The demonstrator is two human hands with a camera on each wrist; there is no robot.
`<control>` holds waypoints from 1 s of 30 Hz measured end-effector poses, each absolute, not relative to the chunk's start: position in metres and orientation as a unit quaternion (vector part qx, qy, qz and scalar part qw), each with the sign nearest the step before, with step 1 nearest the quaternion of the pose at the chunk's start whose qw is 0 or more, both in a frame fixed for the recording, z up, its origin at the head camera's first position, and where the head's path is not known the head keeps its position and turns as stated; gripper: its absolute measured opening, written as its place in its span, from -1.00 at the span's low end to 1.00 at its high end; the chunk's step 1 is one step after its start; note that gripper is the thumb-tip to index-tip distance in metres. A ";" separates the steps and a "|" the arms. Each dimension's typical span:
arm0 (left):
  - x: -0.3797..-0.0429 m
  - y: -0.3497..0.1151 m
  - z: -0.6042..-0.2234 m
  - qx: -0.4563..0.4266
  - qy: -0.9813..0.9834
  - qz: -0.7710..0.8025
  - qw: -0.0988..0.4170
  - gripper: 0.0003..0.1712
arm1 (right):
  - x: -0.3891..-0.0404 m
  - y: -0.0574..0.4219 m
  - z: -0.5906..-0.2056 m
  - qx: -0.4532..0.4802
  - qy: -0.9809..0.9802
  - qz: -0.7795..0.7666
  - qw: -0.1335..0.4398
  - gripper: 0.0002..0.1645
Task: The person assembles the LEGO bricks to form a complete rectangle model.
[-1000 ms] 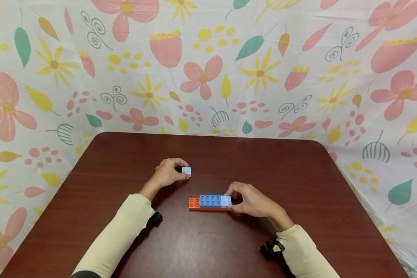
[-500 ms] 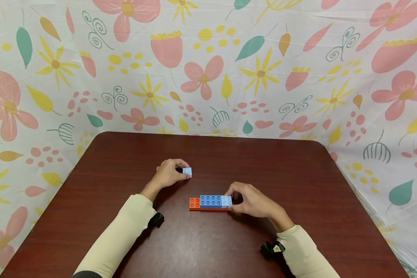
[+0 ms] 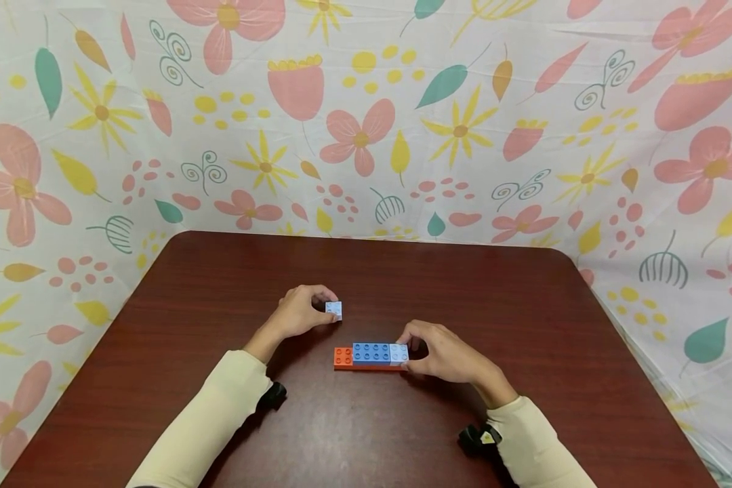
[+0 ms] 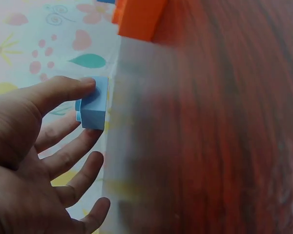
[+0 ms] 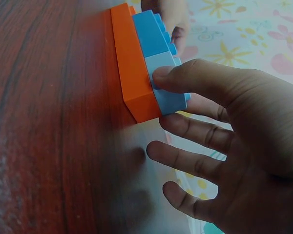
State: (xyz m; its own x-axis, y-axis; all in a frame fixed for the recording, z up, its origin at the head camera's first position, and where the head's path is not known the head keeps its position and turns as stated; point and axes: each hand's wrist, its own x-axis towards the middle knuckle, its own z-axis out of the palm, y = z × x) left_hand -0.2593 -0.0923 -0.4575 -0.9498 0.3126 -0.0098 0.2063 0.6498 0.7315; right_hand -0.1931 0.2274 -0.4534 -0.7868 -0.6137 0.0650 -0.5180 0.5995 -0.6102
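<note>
A small light blue toy brick with studs on top is pinched between the thumb and fingers of my left hand. In the left wrist view, the thumb presses the side of that light blue brick while the lower fingers spread away from it. A long orange brick lies on the table, bearing a darker blue brick and another light blue brick side by side. My right hand grips this second light blue brick at the right end, thumb on its near side, as the right wrist view shows.
Both hands work over a dark reddish-brown wooden table. A white floral cloth hangs behind it and along both sides. Each wrist wears a black camera, such as the right camera.
My left hand has moved slightly right and nearer with the light blue brick, closer to the orange brick. The right hand keeps its hold in the same spot.
</note>
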 end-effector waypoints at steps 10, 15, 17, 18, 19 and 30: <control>-0.245 -0.091 -0.449 0.164 0.886 0.425 0.085 -0.68 | -0.192 0.227 -0.454 -0.322 0.890 -0.316 0.067 -0.68; -0.233 -0.092 -0.446 0.184 0.877 0.432 0.105 -0.68 | -0.192 0.227 -0.452 -0.314 0.893 -0.312 0.075 -0.68; -0.228 -0.093 -0.445 0.189 0.876 0.430 0.106 -0.68 | -0.192 0.227 -0.452 -0.312 0.894 -0.311 0.078 -0.68; -0.226 -0.094 -0.445 0.192 0.877 0.428 0.106 -0.68 | -0.192 0.227 -0.452 -0.312 0.894 -0.311 0.078 -0.68; -0.223 -0.094 -0.445 0.195 0.877 0.427 0.105 -0.68 | -0.192 0.227 -0.452 -0.312 0.894 -0.312 0.079 -0.68; -0.206 -0.091 -0.446 0.228 0.874 0.415 0.109 -0.68 | -0.192 0.226 -0.452 -0.309 0.894 -0.312 0.083 -0.67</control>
State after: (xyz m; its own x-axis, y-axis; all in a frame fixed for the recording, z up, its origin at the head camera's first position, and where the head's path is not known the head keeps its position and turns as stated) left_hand -0.2061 -0.0915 -0.4462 -0.8727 0.4883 -0.0009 0.3083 0.5524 0.7745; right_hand -0.1924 0.2265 -0.4520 -0.7949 -0.6051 0.0449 -0.5016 0.6137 -0.6097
